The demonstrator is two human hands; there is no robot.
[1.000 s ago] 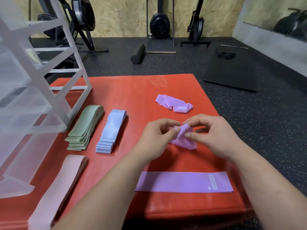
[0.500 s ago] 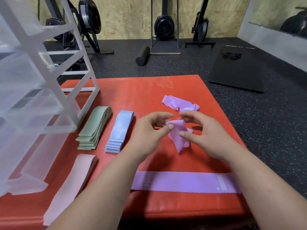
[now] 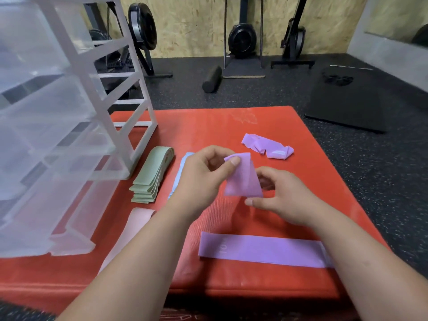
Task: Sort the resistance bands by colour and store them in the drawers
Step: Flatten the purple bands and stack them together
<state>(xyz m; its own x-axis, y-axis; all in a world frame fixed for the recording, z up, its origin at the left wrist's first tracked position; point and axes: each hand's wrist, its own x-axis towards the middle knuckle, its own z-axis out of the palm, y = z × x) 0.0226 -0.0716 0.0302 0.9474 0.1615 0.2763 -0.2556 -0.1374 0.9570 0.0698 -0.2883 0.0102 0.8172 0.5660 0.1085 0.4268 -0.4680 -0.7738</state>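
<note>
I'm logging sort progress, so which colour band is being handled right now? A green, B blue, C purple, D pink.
C: the left hand pinches a purple band above the mat, the right hand at its edge; the green stack, blue stack and pink band lie untouched.

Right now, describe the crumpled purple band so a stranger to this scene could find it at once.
Find the red mat and look at its far right part. The crumpled purple band lies there alone. Unlike the flat purple band at the near edge and the held purple band in the left hand, it is bunched and twisted.
</note>
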